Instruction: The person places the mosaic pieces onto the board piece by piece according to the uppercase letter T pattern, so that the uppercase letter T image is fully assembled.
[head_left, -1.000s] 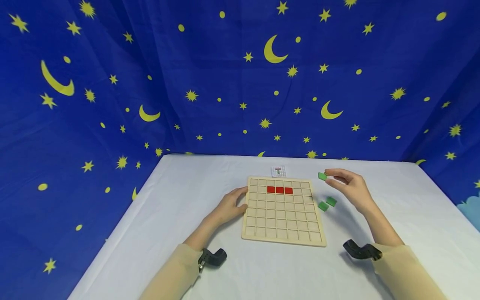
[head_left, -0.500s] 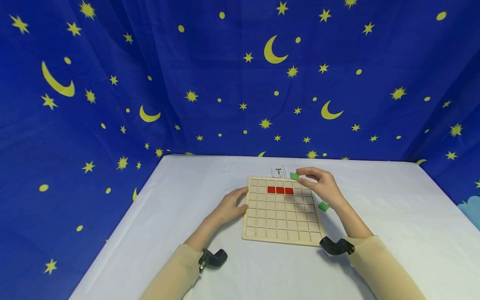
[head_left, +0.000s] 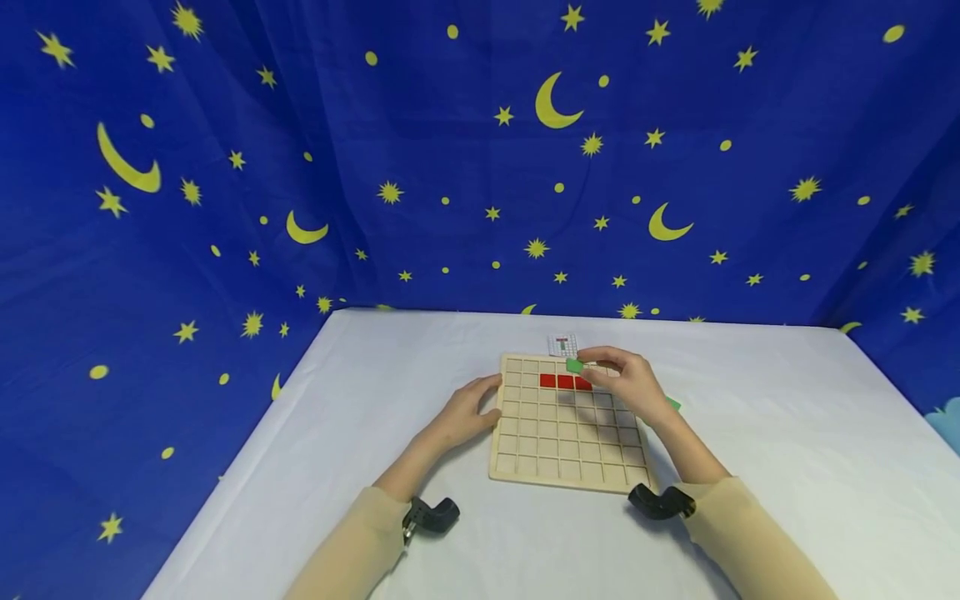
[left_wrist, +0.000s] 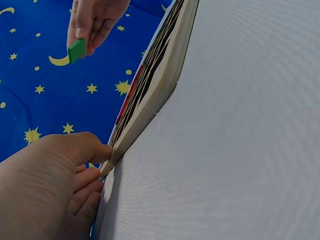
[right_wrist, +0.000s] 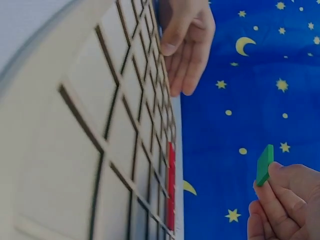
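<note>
A square wooden board [head_left: 525,476] with a grid of recesses lies on the table, and three red square tiles [head_left: 566,382] sit side by side in its second row from the far edge. The thumb and fingers of my left hand [head_left: 456,418] rest against the board's left edge. Above the board's far part, my right hand [head_left: 632,387] pinches a green square tile [head_left: 574,366] between thumb and fingers. That green tile [right_wrist: 265,165] is held clear of the board in the right wrist view. Another green tile [head_left: 673,403] shows partly behind my right wrist.
A small printed card [head_left: 562,344] with a coloured grid pattern lies just beyond the board's far edge. White cloth covers the table [head_left: 405,350]. A blue curtain [head_left: 450,167] with yellow moons and stars rises behind and beside it.
My right hand has carried the green tile leftward from beside the board to above its far rows. My left hand has stayed at the left edge. The head view has shifted slightly.
</note>
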